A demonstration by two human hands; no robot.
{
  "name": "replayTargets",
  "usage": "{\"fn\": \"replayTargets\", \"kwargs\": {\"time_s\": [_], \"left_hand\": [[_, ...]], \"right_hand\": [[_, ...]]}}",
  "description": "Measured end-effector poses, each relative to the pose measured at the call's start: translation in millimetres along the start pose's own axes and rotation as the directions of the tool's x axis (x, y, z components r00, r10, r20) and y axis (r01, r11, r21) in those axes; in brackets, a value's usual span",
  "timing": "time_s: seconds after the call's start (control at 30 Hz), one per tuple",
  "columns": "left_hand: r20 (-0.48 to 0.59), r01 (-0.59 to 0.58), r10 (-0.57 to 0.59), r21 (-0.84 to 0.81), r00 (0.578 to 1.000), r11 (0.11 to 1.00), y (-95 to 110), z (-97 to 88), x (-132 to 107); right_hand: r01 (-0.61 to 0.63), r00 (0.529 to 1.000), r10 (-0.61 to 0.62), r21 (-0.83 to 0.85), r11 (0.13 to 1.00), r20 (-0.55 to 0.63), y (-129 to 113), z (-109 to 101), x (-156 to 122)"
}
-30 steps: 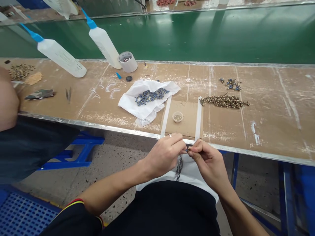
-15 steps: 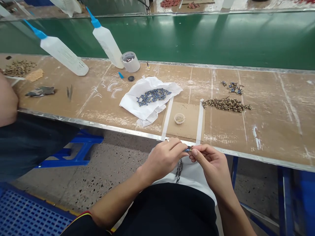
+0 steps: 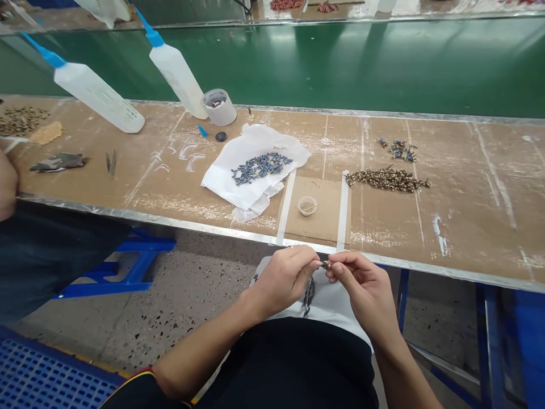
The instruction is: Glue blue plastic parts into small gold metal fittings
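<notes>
My left hand and my right hand meet over my lap, just off the table's front edge. Between their fingertips is a small dark and yellowish part, pinched from both sides and mostly covered by the fingers. Beyond them, a small clear cup with a thin stick in it stands on a taped cardboard square. Many small blue pieces lie on crumpled white paper to the left. To the right lies a pile of brassy pieces, with a few blue-and-brass pieces behind it.
Two white bottles with blue nozzles, one leaning and one nearer the middle, stand at the back left beside a tape roll. Tweezers lie on the left. Another person's arm is at the left edge.
Both hands have shifted slightly down in the view. The left fingertips have changed their hold, and less blue shows on the part between the hands. The whole view has moved a little.
</notes>
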State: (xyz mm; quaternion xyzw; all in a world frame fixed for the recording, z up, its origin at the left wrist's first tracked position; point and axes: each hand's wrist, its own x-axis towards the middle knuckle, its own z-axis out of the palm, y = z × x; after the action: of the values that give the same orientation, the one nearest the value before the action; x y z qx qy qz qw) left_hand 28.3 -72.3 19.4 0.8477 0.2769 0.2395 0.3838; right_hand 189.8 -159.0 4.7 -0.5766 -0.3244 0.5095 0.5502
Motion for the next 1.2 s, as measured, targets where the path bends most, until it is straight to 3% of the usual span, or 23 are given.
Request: {"fn": "replayTargets", "kwargs": {"time_s": [0.23,0.53,0.73,1.03,1.2], "left_hand": [[0.005,-0.027,0.027,-0.042,1.0,0.999,3,2.7,-1],[0.029,-0.217,0.215,0.085,0.976,0.973,-1,-4.8,3],[0.071,-0.245,0.236,0.157,0.969,0.957,1,-7.5,2],[0.082,-0.191,0.177,0.216,0.981,0.958,8,-10.0,-5],[0.104,-0.228,0.21,0.22,0.972,0.948,5,-18.4,0]], "right_hand": [[0.012,0.997,-0.011,-0.007,1.0,0.081,-2,1,1],[0.183,0.958,-0.153,-0.108,0.977,0.242,-8,-6,2],[0.207,0.933,-0.142,-0.169,0.964,0.331,-12,-9,7],[0.231,0.927,-0.149,-0.211,0.95,0.344,-4,-6,5],[0.233,0.933,-0.168,-0.179,0.956,0.318,-9,-6,11]]}}
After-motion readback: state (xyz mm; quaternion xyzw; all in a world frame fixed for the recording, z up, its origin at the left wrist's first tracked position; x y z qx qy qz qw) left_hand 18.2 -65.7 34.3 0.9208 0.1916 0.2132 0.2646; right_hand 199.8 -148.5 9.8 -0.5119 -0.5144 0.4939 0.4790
